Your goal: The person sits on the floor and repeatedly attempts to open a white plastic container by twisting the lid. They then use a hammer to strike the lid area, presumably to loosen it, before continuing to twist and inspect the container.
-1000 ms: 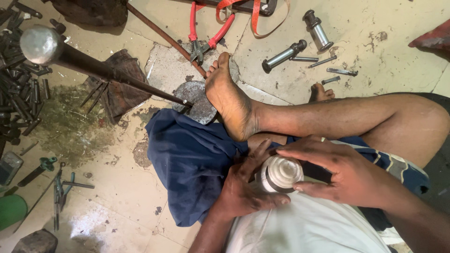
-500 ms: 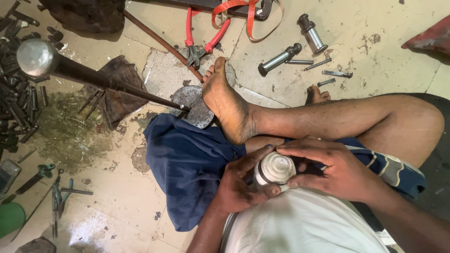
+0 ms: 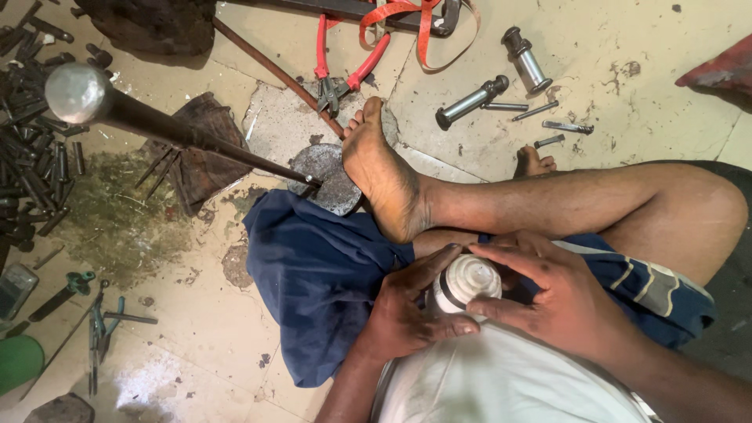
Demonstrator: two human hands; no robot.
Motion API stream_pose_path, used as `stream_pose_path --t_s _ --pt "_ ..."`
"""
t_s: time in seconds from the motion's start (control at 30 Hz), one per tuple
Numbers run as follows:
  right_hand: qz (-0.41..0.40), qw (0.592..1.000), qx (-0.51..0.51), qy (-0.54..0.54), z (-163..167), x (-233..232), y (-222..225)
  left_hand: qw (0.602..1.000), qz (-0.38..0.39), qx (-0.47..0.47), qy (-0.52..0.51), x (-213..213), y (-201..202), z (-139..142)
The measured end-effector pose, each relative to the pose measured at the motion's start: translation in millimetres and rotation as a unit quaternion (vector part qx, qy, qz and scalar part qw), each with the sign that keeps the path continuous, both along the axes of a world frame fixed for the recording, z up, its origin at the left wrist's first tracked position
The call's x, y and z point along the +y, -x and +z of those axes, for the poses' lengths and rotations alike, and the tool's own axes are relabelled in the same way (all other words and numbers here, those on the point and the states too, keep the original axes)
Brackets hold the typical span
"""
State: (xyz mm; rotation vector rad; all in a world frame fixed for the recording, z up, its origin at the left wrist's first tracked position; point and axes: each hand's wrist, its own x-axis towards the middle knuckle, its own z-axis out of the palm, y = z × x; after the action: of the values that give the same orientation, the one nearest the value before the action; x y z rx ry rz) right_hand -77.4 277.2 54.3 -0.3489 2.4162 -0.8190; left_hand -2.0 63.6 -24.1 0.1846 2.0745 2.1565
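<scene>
Left hand (image 3: 403, 317) and right hand (image 3: 560, 301) both closed around a small white ribbed plastic cap-like cylinder with a dark band (image 3: 464, 283), held in the lap. Just left of it, a crumpled dark blue cloth (image 3: 313, 282); beyond, a round grey metal disc (image 3: 329, 176) underfoot. Likely risk: slipping from the fingers and rolling off among the bolts.

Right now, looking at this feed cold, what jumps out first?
Both hands meet in the lap: the left hand and right hand cup a ribbed pale cylindrical part. Beside them, a bare foot rests by a round metal plate on the floor. At upper left, a long rod with a shiny ball end slants towards that plate.
</scene>
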Motion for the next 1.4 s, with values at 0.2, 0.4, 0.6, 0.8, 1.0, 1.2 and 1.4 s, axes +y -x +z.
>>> stream_pose_path --t_s 0.2,0.4,0.6,0.8,1.0,1.2,1.4 --pt "0.063 0.981 -0.082 0.161 5 8 13 0.999 0.022 0.01 0.027 0 -1 -1" --pt "0.083 0.975 0.071 0.192 0 8 2 0.998 0.03 0.036 0.038 -2 -3 3" --pt "0.029 0.984 0.073 0.163 -1 6 -8 0.997 0.042 0.036 0.056 0 -4 6" --pt "0.042 0.978 0.115 0.169 2 7 -10 0.995 0.059 0.035 0.078 3 -8 4" --pt "0.093 0.973 0.136 0.16 7 4 -12 0.992 0.066 0.071 0.081 2 -9 5" --pt "0.08 0.969 0.181 0.147 9 -4 -20 0.988 0.068 0.081 0.11 2 -12 10" --pt "0.041 0.979 0.081 0.183 6 -1 -14 0.99 0.073 0.073 0.095 3 -12 10"
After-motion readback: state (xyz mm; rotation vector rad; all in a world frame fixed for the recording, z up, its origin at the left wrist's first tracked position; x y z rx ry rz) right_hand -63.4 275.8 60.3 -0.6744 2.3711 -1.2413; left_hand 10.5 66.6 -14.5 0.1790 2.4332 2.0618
